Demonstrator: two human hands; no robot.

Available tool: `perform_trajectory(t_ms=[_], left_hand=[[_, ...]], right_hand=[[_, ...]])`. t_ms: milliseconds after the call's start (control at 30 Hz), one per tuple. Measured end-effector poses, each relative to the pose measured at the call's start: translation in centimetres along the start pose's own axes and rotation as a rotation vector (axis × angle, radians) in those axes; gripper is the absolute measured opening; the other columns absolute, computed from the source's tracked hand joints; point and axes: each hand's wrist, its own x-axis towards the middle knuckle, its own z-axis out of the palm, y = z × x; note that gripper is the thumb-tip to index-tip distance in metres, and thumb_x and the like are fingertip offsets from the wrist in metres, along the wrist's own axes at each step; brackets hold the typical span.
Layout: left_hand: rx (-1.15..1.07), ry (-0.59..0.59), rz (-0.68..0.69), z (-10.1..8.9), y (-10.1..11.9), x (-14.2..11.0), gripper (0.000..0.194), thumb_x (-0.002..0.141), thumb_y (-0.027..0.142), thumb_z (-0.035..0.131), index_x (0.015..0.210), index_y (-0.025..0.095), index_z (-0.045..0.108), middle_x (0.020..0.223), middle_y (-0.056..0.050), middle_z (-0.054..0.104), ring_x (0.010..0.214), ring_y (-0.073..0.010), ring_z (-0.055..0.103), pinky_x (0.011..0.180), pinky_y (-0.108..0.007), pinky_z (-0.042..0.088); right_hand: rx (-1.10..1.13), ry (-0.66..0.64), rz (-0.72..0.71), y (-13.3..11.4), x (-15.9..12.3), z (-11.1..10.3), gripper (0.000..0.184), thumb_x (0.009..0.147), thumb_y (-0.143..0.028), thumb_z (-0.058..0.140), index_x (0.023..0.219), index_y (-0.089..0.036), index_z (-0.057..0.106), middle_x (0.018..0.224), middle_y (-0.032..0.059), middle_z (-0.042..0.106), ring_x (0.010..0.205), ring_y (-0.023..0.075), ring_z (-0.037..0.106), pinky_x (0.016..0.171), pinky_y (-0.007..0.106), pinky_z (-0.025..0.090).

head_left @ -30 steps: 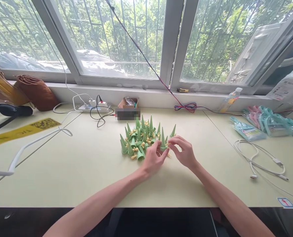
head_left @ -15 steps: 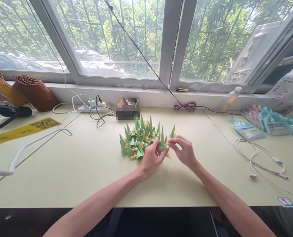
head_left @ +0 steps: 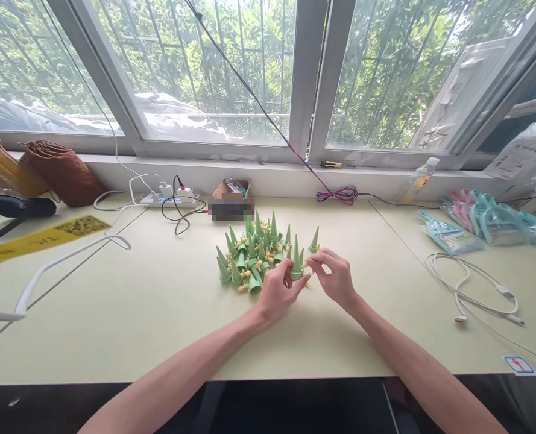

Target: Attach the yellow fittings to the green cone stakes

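My left hand (head_left: 279, 287) grips the base of a green plant watering spike (head_left: 296, 256), its cone pointing up. At the spike's right side, my right hand (head_left: 333, 272) is closed in a pinch on a small pale-yellow valve, mostly hidden by the fingertips. Just behind the right hand, another green spike (head_left: 314, 240) stands upright on the table. Left of my hands lies a cluster of similar spikes (head_left: 253, 259), some upright and some on their sides, many with yellow valves. A yellow piece (head_left: 308, 285) shows under the held spike.
Behind the cluster stand a dark blurred box (head_left: 231, 210) and a small carton (head_left: 222, 188). A power strip (head_left: 152, 199) lies at the back left. White cables (head_left: 471, 283), bagged teal tools (head_left: 453, 232) and a bottle (head_left: 419, 181) are to the right. A yellow tag (head_left: 41, 241) hangs at left.
The whole view has shifted slightly. Both hands keep nearly the same grip on the spike and its valve, with only tiny finger movement.
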Motion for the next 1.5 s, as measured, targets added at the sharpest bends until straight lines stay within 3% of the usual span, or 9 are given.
perform_trajectory(t_ms=[200, 433, 1000, 1233, 1333, 1500], left_hand=[[-0.037, 0.02, -0.024, 0.0, 0.1, 0.0, 0.037, 0.084, 0.049, 0.065, 0.078, 0.021, 0.042, 0.056, 0.007, 0.037, 0.05, -0.0083, 0.035, 0.048, -0.021, 0.03], [-0.03, 0.05, 0.007, -0.2, -0.1, 0.1, 0.036, 0.084, 0.05, 0.065, 0.079, 0.021, 0.044, 0.055, 0.007, 0.041, 0.048, -0.0084, 0.04, 0.047, -0.021, 0.032], [0.068, 0.033, 0.043, -0.1, -0.2, 0.3, 0.027, 0.086, 0.042, 0.063, 0.084, 0.021, 0.047, 0.062, 0.005, 0.048, 0.053, -0.0105, 0.045, 0.054, -0.024, 0.038], [-0.024, 0.069, -0.003, -0.1, 0.5, 0.5, 0.027, 0.086, 0.042, 0.064, 0.085, 0.021, 0.047, 0.063, 0.005, 0.048, 0.052, -0.0097, 0.047, 0.051, -0.022, 0.037], [-0.072, 0.075, -0.027, -0.2, 0.6, 0.6, 0.029, 0.086, 0.043, 0.064, 0.084, 0.021, 0.046, 0.061, 0.006, 0.045, 0.051, -0.0094, 0.045, 0.049, -0.021, 0.035], [-0.135, 0.067, -0.05, -0.2, 0.6, 0.6, 0.031, 0.085, 0.044, 0.064, 0.082, 0.02, 0.045, 0.062, 0.006, 0.042, 0.051, -0.0086, 0.039, 0.047, -0.021, 0.031]], right_hand=[[0.039, 0.008, 0.001, 0.0, -0.4, 0.4, 0.019, 0.094, -0.03, 0.059, 0.078, -0.022, 0.066, 0.067, 0.0013, 0.063, 0.059, 0.0143, 0.057, 0.058, 0.029, 0.05], [0.083, -0.033, 0.122, 0.4, -0.7, 0.6, 0.026, 0.094, -0.04, 0.059, 0.078, -0.02, 0.064, 0.067, 0.0019, 0.064, 0.058, 0.0143, 0.059, 0.055, 0.028, 0.052], [-0.044, -0.095, 0.133, 0.6, -0.6, 0.5, 0.045, 0.1, -0.044, 0.046, 0.061, -0.02, 0.047, 0.05, -0.0041, 0.046, 0.045, 0.0099, 0.042, 0.046, 0.024, 0.038], [-0.005, -0.069, 0.109, 0.5, -0.4, 0.1, 0.016, 0.097, -0.034, 0.054, 0.094, -0.021, 0.061, 0.079, 0.0038, 0.066, 0.069, 0.0155, 0.063, 0.062, 0.028, 0.055], [-0.006, -0.118, 0.045, 0.5, -0.2, -0.2, 0.013, 0.096, -0.03, 0.055, 0.104, -0.022, 0.062, 0.088, 0.0058, 0.067, 0.076, 0.0168, 0.065, 0.066, 0.03, 0.057], [-0.017, -0.158, -0.036, 0.8, -0.1, -0.4, 0.012, 0.097, -0.024, 0.053, 0.103, -0.022, 0.063, 0.089, 0.0061, 0.066, 0.074, 0.0159, 0.062, 0.066, 0.031, 0.056]])
